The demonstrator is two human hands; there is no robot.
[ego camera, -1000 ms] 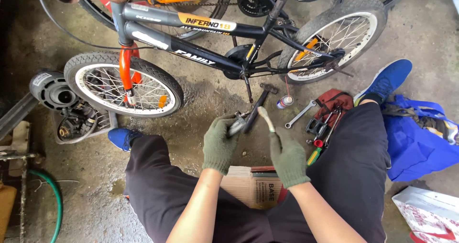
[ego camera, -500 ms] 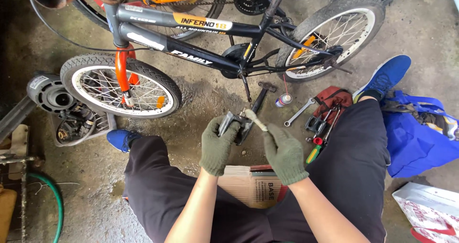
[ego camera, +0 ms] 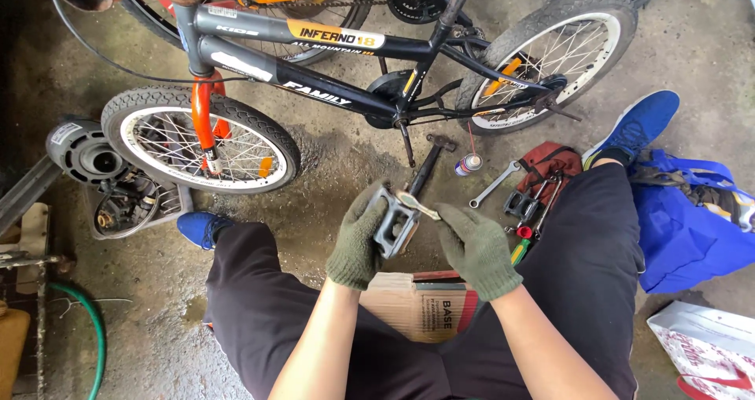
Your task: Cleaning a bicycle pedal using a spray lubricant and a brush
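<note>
From the head view, the gloved left hand now grips a grey bicycle pedal raised upright over the lap, where a second ago it lay lower, while the right hand pinches a small wrench against its top

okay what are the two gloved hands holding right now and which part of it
The left hand grips a grey bicycle pedal by its side edge; the right hand pinches a slim metal tool by one end.

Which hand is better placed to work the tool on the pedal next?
Right, probably. The right hand already pinches the thin metal tool with its tip at the pedal. The left hand is wrapped around the pedal, steadying it.
</note>
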